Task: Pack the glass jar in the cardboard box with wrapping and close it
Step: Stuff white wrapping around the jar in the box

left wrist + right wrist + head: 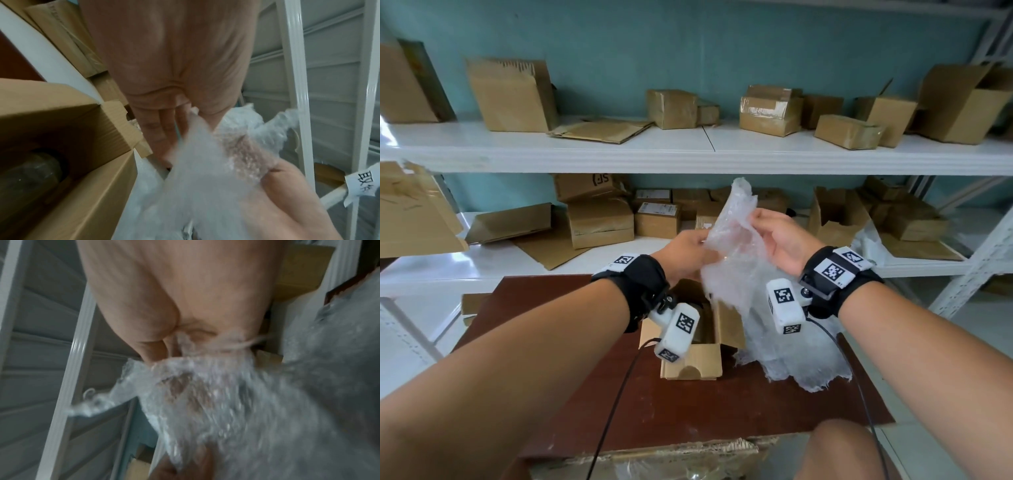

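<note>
Storeroom shelving (pixel 688 150) behind a brown counter (pixel 722 404).
Left hand (pixel 685 253) and right hand (pixel 780 240) each pinch the bubble wrap (pixel 736 260), raised above the counter's far edge; the open cardboard box (pixel 691 363) stands there (glass jar (pixel 28 175) lying inside).

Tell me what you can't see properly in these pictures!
- Glass jar: left wrist view shows only a dark, dim part inside the cardboard box; in the head view the left wrist camera covers it.
- Right hand fingers: right wrist view, blurred and buried in bubble wrap.
- Left hand fingertips: left wrist view, hidden behind the wrap.
- White label: cut off by the frame edge.
</note>
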{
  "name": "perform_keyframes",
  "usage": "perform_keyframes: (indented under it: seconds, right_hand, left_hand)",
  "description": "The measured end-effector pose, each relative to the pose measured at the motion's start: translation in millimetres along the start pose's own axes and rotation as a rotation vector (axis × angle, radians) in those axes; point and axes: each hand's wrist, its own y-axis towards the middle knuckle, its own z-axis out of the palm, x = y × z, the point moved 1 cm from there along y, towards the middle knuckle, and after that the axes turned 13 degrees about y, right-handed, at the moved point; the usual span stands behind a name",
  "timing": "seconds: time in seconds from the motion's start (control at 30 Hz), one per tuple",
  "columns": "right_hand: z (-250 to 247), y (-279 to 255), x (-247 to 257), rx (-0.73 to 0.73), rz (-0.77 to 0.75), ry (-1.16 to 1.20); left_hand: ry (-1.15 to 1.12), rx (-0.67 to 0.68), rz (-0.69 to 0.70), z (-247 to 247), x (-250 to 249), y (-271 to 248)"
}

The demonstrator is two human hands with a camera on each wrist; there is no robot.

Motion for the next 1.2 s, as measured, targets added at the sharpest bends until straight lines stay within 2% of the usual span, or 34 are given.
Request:
perform_keyframes:
  seconds: [0.1,0.17,0.23,0.3,0.37,0.43,0.53,0.63,0.7,0.8,0.9,0.97,1.1,1.2]
  right_hand:
    - [1,1,-3,-0.087,-0.048,-0.093]
    - [1,2,-6,-0.134,-0.008,-0.056]
    - [8,1,-9,-0.088,0.055,-0.108]
    - [18,0,-18,0.029,0.117,-0.277]
    - [31,-2,-28,0.113,0.171,-0.394]
    - [39,1,-38,0.128,0.193,-0.35]
    - [42,5,-50,0.052,0.165,-0.276]
    - [38,10,-56,-0.034,0.128,-0.287]
    - [32,15,-58,-0.115,0.08,-0.277]
    - [24,20,-62,-0.149,0.062,-0.289]
    - [19,26,-70,-0.087,0.172,-0.357]
    - [14,31,-72,-0.071,0.195,-0.511]
    - [7,45,-60,-0.063,0.165,-0.827]
    - [4,60,-57,0.033,0.315,-0.968]
  left_hand:
    - [0.172,-0.202,0.006,-16,4,0]
    - [0.311,-0.284,-0.033,-25,8,3]
    - [0.462,-0.289,-0.07,-31,9,4]
    - [0.52,-0.263,-0.067,-31,6,6]
    - [0.419,-0.264,-0.032,-29,-2,4]
    - [0.165,-0.27,-0.023,-28,-8,3]
    - [-0.21,-0.213,-0.118,-28,-13,3]
    - [-0.259,-0.142,-0.161,-32,-6,6]
    - [-0.021,-0.135,-0.115,-36,4,10]
    - [0.529,-0.13,-0.056,-41,21,17]
    - [0.745,-0.2,-0.023,-47,31,21]
    - [0.875,-0.23,-0.014,-52,33,26]
    - [1.157,-0.17,0.033,-55,35,38]
    - [1.342,-0.154,0.131,-48,32,45]
